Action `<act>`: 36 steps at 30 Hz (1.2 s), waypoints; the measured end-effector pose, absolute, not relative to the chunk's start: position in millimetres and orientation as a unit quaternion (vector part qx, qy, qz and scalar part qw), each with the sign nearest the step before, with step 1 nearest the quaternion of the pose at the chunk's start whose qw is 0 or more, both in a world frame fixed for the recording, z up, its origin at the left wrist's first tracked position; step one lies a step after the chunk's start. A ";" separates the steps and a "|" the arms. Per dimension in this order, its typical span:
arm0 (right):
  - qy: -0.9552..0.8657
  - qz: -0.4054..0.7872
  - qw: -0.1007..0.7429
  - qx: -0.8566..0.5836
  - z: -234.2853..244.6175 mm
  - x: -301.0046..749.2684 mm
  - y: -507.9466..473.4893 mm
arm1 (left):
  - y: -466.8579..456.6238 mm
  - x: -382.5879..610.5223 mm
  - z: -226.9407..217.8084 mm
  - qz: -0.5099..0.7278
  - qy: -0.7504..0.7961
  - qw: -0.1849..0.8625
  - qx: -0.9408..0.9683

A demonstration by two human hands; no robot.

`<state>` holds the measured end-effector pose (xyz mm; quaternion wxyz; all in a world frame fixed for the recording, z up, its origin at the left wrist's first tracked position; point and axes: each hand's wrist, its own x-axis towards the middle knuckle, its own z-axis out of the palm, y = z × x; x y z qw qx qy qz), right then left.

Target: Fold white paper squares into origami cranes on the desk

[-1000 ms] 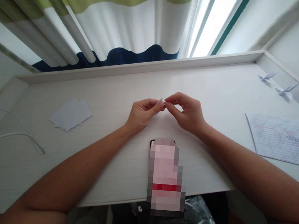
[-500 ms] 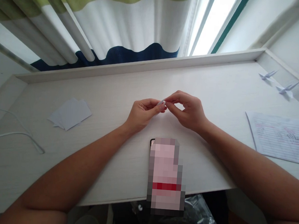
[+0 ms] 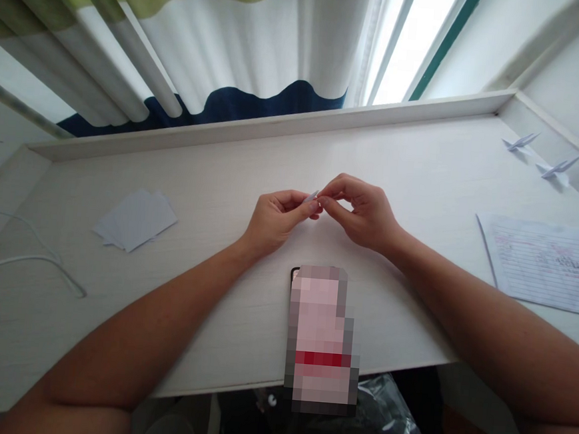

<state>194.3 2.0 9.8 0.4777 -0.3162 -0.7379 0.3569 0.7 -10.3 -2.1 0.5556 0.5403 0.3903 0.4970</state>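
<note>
Over the middle of the white desk, my left hand (image 3: 282,218) pinches a small piece of folded white paper (image 3: 312,197) between thumb and fingers. Most of that paper is hidden by the fingers. My right hand (image 3: 363,209) meets it from the other side, thumb and forefinger pressed together at the paper's edge. Two folded paper cranes (image 3: 522,142) stand at the far right of the desk. To the left lies a fanned pile of white paper squares (image 3: 136,220).
A phone-like object (image 3: 318,326), blurred out, lies at the desk's front edge. Lined sheets with writing (image 3: 551,261) lie on the right. A white cable (image 3: 20,259) runs in from the left. A raised rim (image 3: 276,126) borders the desk before the curtain (image 3: 233,45).
Both hands stay in nearly the same place. The fingers have shifted slightly on the folded paper, and a little less of it shows at my right fingertips.
</note>
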 end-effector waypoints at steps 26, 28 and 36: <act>-0.709 0.448 0.462 -0.287 13.1 200.1 3.8 | -12.7 -3.6 6.1 0.425 0.384 0.567 0.592; -0.720 0.433 0.464 -0.280 12.9 201.0 4.0 | -12.8 -4.2 6.3 0.422 0.384 0.567 0.594; -0.806 0.235 0.472 -0.269 12.5 205.6 8.7 | -11.1 -4.8 3.5 0.467 0.374 0.567 0.566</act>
